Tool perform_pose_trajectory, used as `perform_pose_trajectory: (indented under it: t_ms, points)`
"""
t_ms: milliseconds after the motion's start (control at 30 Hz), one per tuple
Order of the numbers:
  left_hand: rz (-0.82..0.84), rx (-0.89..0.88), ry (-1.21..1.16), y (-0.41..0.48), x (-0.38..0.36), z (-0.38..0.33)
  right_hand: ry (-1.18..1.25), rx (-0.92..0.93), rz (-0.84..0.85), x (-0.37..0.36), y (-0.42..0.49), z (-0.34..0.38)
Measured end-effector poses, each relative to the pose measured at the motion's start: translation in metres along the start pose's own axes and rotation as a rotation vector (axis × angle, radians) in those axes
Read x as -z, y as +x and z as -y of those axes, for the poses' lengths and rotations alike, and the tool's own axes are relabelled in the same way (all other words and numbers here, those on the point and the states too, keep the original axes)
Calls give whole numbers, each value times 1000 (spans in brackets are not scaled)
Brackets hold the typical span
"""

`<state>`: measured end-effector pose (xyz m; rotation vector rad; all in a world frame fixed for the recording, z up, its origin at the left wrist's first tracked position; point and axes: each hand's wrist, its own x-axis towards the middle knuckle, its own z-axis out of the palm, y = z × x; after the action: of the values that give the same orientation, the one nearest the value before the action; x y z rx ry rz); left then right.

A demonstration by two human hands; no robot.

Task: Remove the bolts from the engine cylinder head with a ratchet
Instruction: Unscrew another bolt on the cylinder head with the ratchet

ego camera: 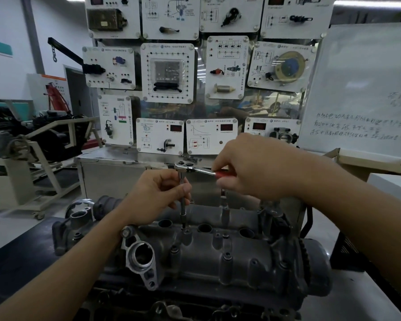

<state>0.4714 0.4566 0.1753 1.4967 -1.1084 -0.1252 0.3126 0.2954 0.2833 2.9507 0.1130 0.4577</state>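
Gripping the ratchet (188, 169) with the right hand (252, 167). Pinching its upright extension (183, 206), on a bolt (185, 230), with the left hand (155, 195).

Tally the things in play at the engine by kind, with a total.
Hands: 2, the left hand and the right hand
Ratchet: 1
Extension bar: 1
Cylinder head: 1
Total: 5

White component panels (167, 72) cover a metal display board (218, 108), flanked by a handwritten whiteboard (361, 89) right and an engine stand (33, 147) left.
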Motion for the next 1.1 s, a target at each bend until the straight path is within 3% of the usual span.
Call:
perform_pose_trajectory:
  t_ms: [133, 533, 1100]
  points:
    - [23, 3, 7, 0, -1, 1, -43, -66, -48, -18, 17, -16]
    - [67, 11, 0, 1, 2, 4, 387, -17, -131, -66, 55, -39]
    - [59, 34, 53, 2, -1, 2, 268, -85, -180, -67, 38, -36]
